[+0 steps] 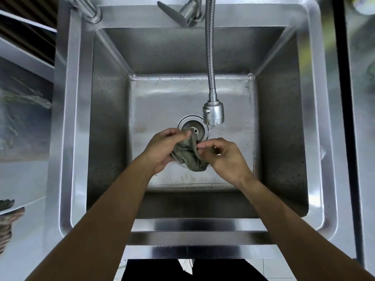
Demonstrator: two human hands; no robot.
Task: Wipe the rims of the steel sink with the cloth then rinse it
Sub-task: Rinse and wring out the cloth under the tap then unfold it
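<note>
A deep square steel sink fills the view from above. Over its basin I hold a crumpled grey-green cloth between both hands. My left hand grips the cloth's left side, thumb and fingers closed on it. My right hand pinches its right edge with fingertips. The cloth hangs just in front of the round drain. A flexible steel faucet hose ends in a spray head above and right of the drain; no water stream is visible.
A faucet lever handle and pipe fittings stand on the sink's back rim. Steel counters flank the sink left and right. A dark vertical gap runs along the right side. Something rough and brown lies at the left edge.
</note>
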